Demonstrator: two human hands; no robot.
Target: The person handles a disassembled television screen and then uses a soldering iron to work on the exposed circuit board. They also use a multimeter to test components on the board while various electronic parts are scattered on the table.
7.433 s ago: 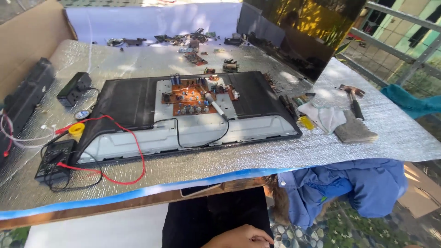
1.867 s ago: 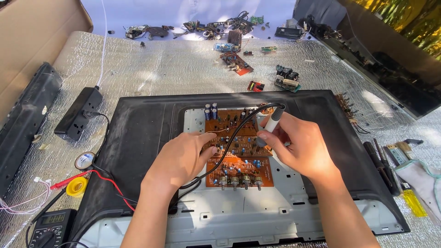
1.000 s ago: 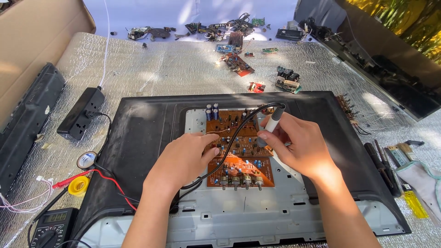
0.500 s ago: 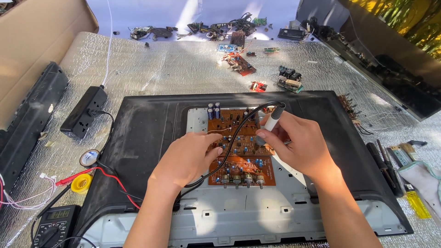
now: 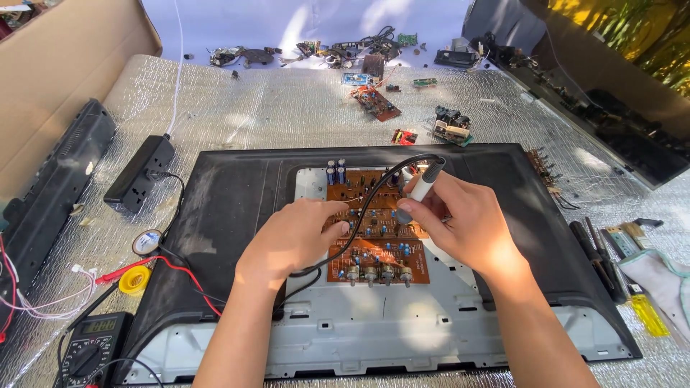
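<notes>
The brown circuit board (image 5: 377,226) sits mid-panel on the flat black chassis (image 5: 237,215), components up for access. The right hand (image 5: 460,226) grips a pen-like soldering tool (image 5: 420,188) tip-down over it; the left hand (image 5: 298,241) rests curled on the board's left edge — steadying it — near the multimeter (image 5: 90,348) on the counter (image 5: 287,115).
</notes>
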